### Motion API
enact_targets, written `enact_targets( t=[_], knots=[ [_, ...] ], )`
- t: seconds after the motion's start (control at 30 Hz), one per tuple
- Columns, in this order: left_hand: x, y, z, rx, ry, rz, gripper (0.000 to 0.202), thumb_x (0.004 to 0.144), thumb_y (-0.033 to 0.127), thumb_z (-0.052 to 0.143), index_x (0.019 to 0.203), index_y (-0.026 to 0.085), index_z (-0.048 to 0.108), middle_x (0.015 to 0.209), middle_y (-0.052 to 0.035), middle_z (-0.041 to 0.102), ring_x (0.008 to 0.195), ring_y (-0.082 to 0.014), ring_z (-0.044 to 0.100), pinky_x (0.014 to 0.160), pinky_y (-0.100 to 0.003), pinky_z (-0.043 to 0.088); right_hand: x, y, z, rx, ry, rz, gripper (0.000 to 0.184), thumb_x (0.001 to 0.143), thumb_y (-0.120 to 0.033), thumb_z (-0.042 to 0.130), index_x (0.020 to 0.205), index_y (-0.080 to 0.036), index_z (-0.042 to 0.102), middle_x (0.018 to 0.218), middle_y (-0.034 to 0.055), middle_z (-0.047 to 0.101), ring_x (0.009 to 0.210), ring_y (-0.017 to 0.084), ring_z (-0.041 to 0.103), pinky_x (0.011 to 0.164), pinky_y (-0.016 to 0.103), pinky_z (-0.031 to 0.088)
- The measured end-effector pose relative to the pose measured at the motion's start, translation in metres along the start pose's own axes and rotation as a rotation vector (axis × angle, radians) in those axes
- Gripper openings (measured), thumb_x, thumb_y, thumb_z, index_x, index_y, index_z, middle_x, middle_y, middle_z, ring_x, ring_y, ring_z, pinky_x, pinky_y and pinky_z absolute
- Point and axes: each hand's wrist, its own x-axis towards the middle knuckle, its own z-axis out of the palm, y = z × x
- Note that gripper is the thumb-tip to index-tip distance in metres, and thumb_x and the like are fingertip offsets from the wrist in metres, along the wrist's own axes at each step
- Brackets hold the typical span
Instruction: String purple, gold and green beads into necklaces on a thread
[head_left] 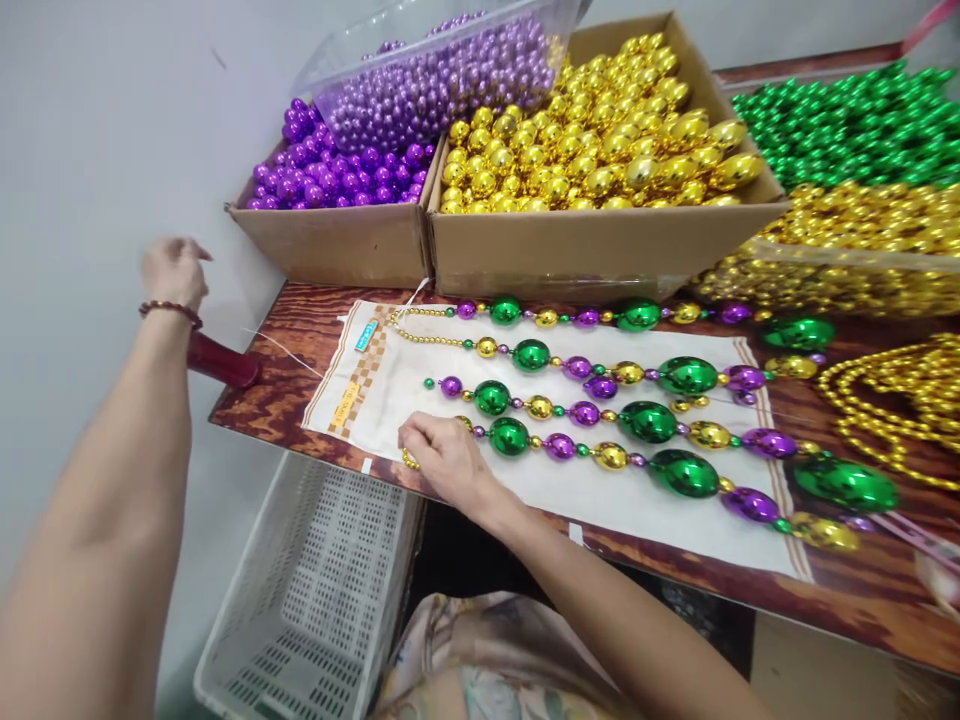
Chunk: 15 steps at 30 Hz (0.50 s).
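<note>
My left hand (174, 272) is raised past the table's left end, with fingers curled in. Whatever it may hold is too small to make out. A dark red cylinder (225, 362) lies partly behind my left wrist, and a thin white thread (285, 350) runs from near it to the cloth. Closed on a strand of small gold beads (409, 458), my right hand (444, 455) rests at the cloth's front edge. Strung purple, green and gold beads (510, 437) stretch rightward from it. More bead strings (531, 356) lie in rows behind on the white cloth (600, 510).
Cardboard boxes of purple beads (337, 180) and gold beads (555, 160) stand at the back, a clear plastic tub (442, 85) tilted above. Green bead strands (855, 120) and gold bead strands (900, 390) lie right. Below the table edge sits a white crate (322, 560).
</note>
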Motion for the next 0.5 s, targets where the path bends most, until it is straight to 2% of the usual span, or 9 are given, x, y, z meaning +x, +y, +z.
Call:
enact_targets(
  t=[0.07,0.13,0.2,0.27,0.3,0.37,0.4,0.43,0.5],
  knots=[
    [-0.013,0.002,0.01,0.188,-0.101,-0.058,0.012,0.086,0.005,0.055,0.076,0.012,0.057,0.052,0.0042,0.049,0.066,-0.0156,0.05,0.085,-0.032,0.043,0.008,-0.002,0.001,0.05,0.035,0.009,0.026,0.092,-0.021,0.047,0.07,-0.017,0.061,0.057,-0.0034,0.052,0.056,0.01,0.047,0.058,0.023,0.028],
    [-0.036,0.005,0.013,0.296,-0.137,0.007,0.012,0.074,0.006,0.07,0.082,0.008,0.063,0.075,-0.0037,0.065,0.094,-0.0226,0.056,0.105,-0.044,0.034,0.017,-0.005,0.004,0.105,0.067,0.015,0.025,0.092,-0.022,0.048,0.072,-0.017,0.064,0.06,-0.0027,0.056,0.059,0.011,0.05,0.06,0.023,0.03],
    [-0.071,0.01,0.012,0.435,-0.045,0.187,0.021,0.076,0.014,0.071,0.095,0.007,0.065,0.104,-0.0117,0.067,0.119,-0.0292,0.048,0.114,-0.051,0.02,0.025,-0.009,0.008,0.144,0.091,0.026,0.026,0.091,-0.021,0.049,0.071,-0.016,0.064,0.063,-0.002,0.06,0.062,0.011,0.052,0.06,0.022,0.031],
    [-0.118,0.015,0.016,0.487,0.04,0.329,0.024,0.087,0.027,0.061,0.101,0.008,0.067,0.115,-0.0144,0.064,0.122,-0.0318,0.047,0.113,-0.051,0.023,0.031,-0.013,0.012,0.147,0.095,0.024,0.026,0.091,-0.02,0.049,0.07,-0.016,0.064,0.065,-0.0015,0.061,0.062,0.011,0.053,0.059,0.022,0.031],
    [-0.144,0.017,0.021,0.389,-0.006,0.294,0.027,0.09,0.034,0.058,0.093,0.01,0.069,0.102,-0.0121,0.068,0.112,-0.0302,0.054,0.108,-0.047,0.033,0.033,-0.016,0.013,0.129,0.089,0.01,0.027,0.092,-0.019,0.048,0.07,-0.016,0.063,0.066,-0.001,0.063,0.063,0.011,0.054,0.059,0.022,0.031],
    [-0.195,0.019,0.038,0.048,-0.398,0.099,0.039,0.083,0.051,0.064,0.076,0.013,0.069,0.077,-0.0085,0.069,0.09,-0.028,0.063,0.088,-0.039,0.047,0.035,-0.024,0.015,0.05,0.057,-0.04,0.027,0.093,-0.02,0.047,0.073,-0.016,0.064,0.071,0.0002,0.066,0.066,0.012,0.056,0.061,0.023,0.032],
    [-0.217,0.019,0.048,-0.171,-0.543,-0.009,0.04,0.077,0.053,0.071,0.074,0.014,0.069,0.074,-0.008,0.069,0.088,-0.0277,0.065,0.083,-0.037,0.049,0.036,-0.028,0.015,-0.01,0.035,-0.068,0.027,0.094,-0.02,0.046,0.076,-0.016,0.066,0.075,0.001,0.068,0.068,0.013,0.057,0.062,0.023,0.032],
    [-0.235,0.018,0.059,-0.399,-0.588,-0.093,0.04,0.074,0.054,0.074,0.075,0.015,0.07,0.076,-0.0076,0.07,0.087,-0.0266,0.066,0.081,-0.036,0.051,0.037,-0.032,0.016,-0.081,0.017,-0.093,0.027,0.095,-0.022,0.045,0.08,-0.017,0.068,0.078,0.0019,0.069,0.07,0.013,0.059,0.062,0.024,0.032],
    [-0.258,0.019,0.076,-0.755,-0.531,-0.222,0.036,0.068,0.049,0.081,0.079,0.017,0.07,0.082,-0.0063,0.072,0.087,-0.0236,0.068,0.081,-0.035,0.053,0.038,-0.04,0.015,-0.224,-0.012,-0.123,0.029,0.097,-0.026,0.044,0.089,-0.018,0.071,0.085,0.0037,0.072,0.072,0.015,0.061,0.061,0.026,0.031]
  ],
)
